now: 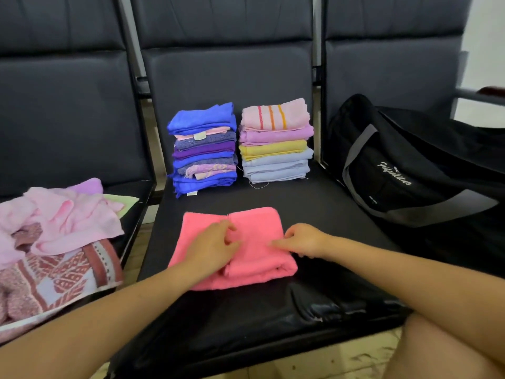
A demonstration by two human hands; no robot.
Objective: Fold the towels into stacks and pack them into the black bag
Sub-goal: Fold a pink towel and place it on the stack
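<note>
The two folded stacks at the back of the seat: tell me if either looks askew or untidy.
The left stack looks untidy: its layers sit unevenly, with frayed pink edges and tags poking out at the front. The right stack is squarer, though loose threads trail from its base. Neither is toppling.

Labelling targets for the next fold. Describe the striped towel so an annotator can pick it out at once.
On the middle black seat, two folded stacks stand against the backrest. On the right stack, nearer the black bag, the striped towel lies on top. It is pale pink and the only one with red, orange and yellow stripes.
</note>
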